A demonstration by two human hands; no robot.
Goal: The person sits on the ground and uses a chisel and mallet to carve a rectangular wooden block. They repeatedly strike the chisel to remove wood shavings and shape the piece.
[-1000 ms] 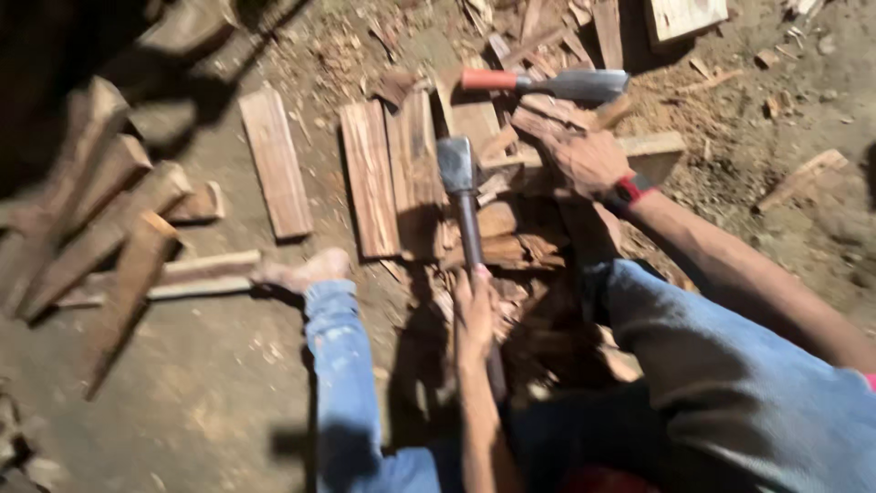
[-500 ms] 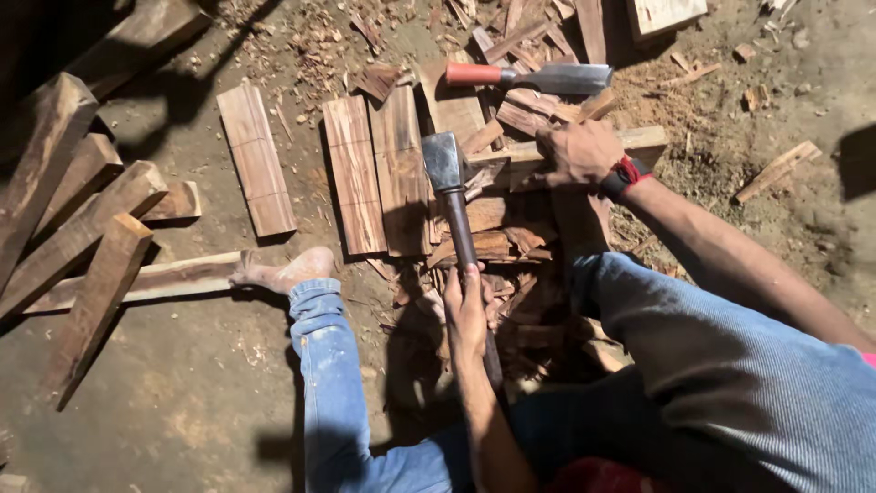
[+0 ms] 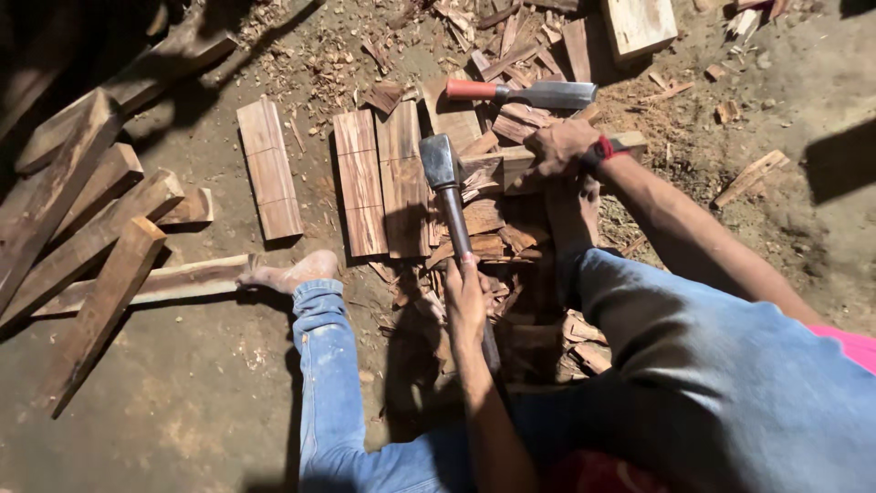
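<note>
My left hand point(image 3: 465, 297) is shut on the dark handle of a hatchet point(image 3: 441, 162). Its steel head rests over a pile of split wood pieces point(image 3: 484, 233) in front of me. My right hand point(image 3: 557, 148), with a red band at the wrist, grips a pale wood block point(image 3: 497, 169) lying on the pile, just right of the hatchet head. A chisel with a red handle point(image 3: 525, 92) lies on the ground beyond that hand.
Flat reddish boards point(image 3: 360, 183) lie side by side left of the pile, with another board point(image 3: 267, 169) further left. Long timber pieces point(image 3: 100, 237) lean at the far left. My bare left foot point(image 3: 292, 271) rests on a plank. Chips cover the dirt.
My right hand has slid a little left along the block, toward the hatchet head. The hatchet and my left hand have hardly moved.
</note>
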